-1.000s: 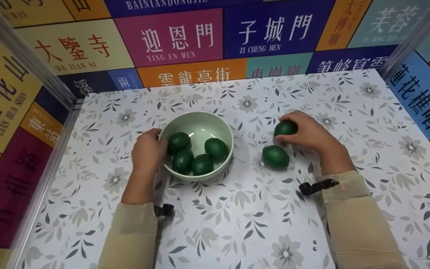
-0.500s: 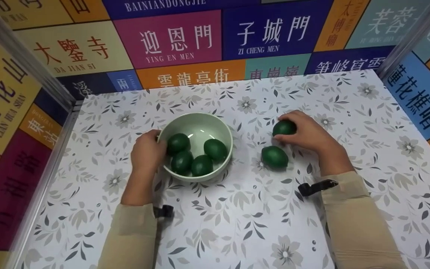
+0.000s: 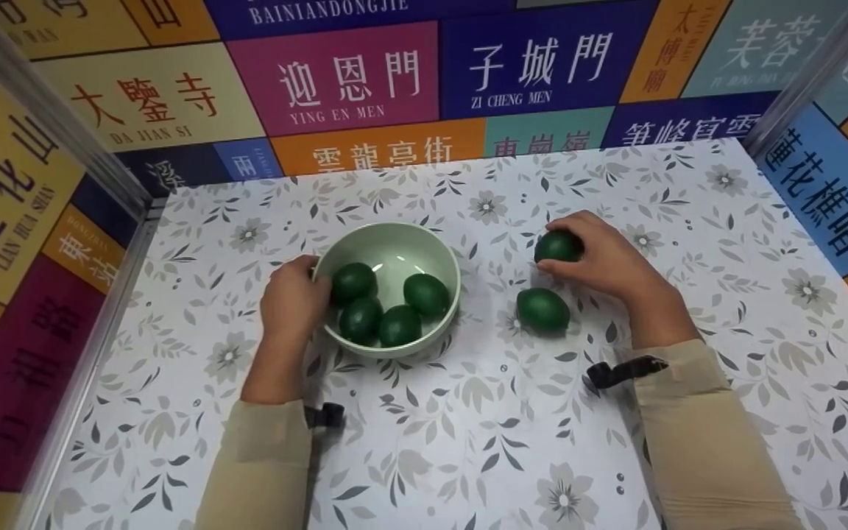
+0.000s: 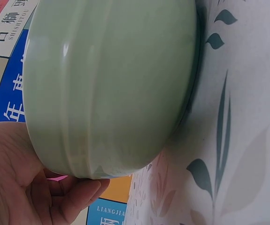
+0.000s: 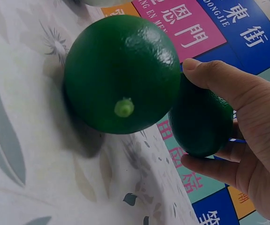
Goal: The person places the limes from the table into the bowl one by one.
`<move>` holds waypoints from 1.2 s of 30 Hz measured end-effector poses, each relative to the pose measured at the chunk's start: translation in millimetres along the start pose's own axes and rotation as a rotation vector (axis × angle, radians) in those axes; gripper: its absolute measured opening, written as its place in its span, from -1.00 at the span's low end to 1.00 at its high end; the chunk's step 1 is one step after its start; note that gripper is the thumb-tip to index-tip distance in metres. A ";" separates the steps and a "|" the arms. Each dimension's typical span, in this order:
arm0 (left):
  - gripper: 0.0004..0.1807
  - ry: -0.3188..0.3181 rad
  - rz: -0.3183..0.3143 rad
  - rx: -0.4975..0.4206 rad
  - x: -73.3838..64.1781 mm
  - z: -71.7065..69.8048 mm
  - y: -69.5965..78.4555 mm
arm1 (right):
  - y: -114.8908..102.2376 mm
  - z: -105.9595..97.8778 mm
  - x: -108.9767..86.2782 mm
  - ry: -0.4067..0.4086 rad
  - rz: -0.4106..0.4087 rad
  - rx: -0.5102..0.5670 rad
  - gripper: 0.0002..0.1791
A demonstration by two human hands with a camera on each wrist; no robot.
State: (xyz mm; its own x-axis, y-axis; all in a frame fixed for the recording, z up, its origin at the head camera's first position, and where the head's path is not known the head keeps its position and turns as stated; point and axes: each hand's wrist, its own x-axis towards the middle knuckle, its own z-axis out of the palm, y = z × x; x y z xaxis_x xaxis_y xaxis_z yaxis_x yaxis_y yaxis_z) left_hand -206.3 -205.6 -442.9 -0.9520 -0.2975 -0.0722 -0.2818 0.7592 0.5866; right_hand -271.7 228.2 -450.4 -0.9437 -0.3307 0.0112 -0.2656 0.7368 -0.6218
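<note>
A pale green bowl [image 3: 394, 243] stands on the patterned table, with several dark green limes [image 3: 400, 325] inside it. My left hand [image 3: 290, 298] grips the bowl's left rim; the left wrist view shows the bowl's outer wall [image 4: 111, 93] with fingers curled at its edge. To the right of the bowl, my right hand [image 3: 604, 254] holds another lime [image 3: 558, 246] between thumb and fingers. One loose lime [image 3: 543, 311] lies on the table just in front of that hand. In the right wrist view this loose lime [image 5: 120, 75] partly covers the held lime [image 5: 200, 117].
The white table [image 3: 439, 442] bears a grey leaf and flower print. Colourful panels with lettering [image 3: 350, 77] rise along its back, left and right sides. Clear upright edges [image 3: 111, 154] stand at the corners. Black straps with small cameras [image 3: 324, 416] sit at both wrists.
The right hand and its lime have shifted slightly away from the loose lime, toward the table's back. The left hand, bowl and other limes stay where they were.
</note>
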 end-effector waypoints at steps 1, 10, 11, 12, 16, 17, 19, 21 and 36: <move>-0.56 0.001 0.007 0.000 -0.1 -0.1 -0.3 | -1.3 0.0 -0.2 0.005 -0.009 -0.002 -0.21; -0.57 0.020 0.024 -0.007 -1.2 0.3 -0.7 | -15.7 4.6 -1.1 0.016 -0.067 0.028 -0.27; -0.58 0.019 0.024 -0.010 -1.2 0.4 -0.7 | -17.5 5.4 -1.6 0.016 -0.078 0.032 -0.28; -0.57 0.017 0.023 -0.012 -1.1 0.2 -0.8 | -18.9 6.4 -1.7 0.016 -0.091 0.036 -0.28; -0.57 0.011 0.020 -0.016 -0.2 -0.5 -0.9 | -25.5 10.6 -1.9 0.019 -0.139 0.042 -0.30; -0.57 0.008 0.018 -0.016 -0.1 -0.8 -0.9 | -27.8 11.5 -1.9 0.022 -0.147 0.043 -0.30; -0.57 0.004 0.013 -0.013 0.4 -1.0 -0.8 | -32.1 13.0 -1.6 0.029 -0.163 0.043 -0.31; -0.57 0.000 0.008 -0.011 0.8 -1.1 -0.5 | -37.3 13.7 -1.6 0.036 -0.178 0.044 -0.32; -0.54 -0.010 0.007 -0.007 0.8 -1.1 -0.8 | -70.1 15.6 4.0 0.086 -0.258 0.077 -0.34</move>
State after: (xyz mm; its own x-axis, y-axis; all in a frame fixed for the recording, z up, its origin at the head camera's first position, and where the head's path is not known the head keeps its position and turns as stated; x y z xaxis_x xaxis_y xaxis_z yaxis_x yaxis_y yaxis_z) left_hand -206.7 -207.1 -442.5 -0.9550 -0.2867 -0.0763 -0.2747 0.7574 0.5924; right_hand -253.8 166.1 -419.0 -0.8610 -0.4481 0.2408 -0.4865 0.5869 -0.6473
